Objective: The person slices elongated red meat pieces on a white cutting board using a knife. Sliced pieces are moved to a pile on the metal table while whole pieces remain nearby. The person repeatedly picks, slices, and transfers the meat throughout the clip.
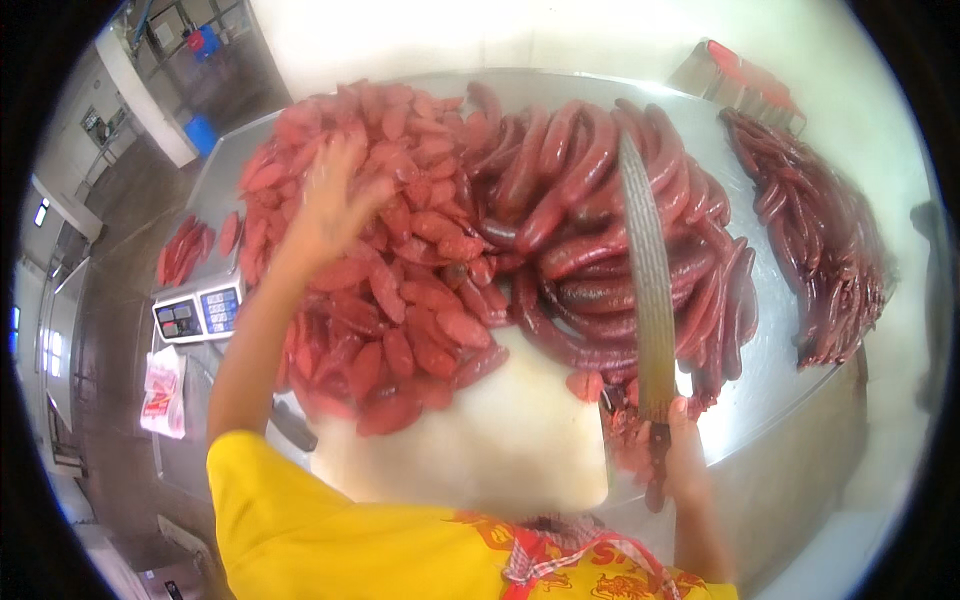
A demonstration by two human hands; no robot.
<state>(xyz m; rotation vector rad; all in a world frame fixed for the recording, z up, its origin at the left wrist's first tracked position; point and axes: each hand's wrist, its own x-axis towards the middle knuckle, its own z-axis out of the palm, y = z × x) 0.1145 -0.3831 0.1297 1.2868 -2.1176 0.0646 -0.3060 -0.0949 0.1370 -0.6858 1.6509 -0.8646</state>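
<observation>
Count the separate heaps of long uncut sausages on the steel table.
2. One heap of long sausages lies mid-table, under the knife in the right hand. A darker heap lies along the table's right edge. Cut pieces may hide more.

The left hand (335, 200) is spread open over a heap of cut sausage pieces (400, 270), touching its top. The right hand (680, 455) grips a long knife (648, 270), whose blade points away across the uncut sausages (600, 210) coiled beside the pieces. A white cutting board (500, 440) lies just in front of both heaps on the steel table (780, 370). More sausages (820, 240) lie well apart at the right. A scale (198, 312) stands at the table's left edge.
</observation>
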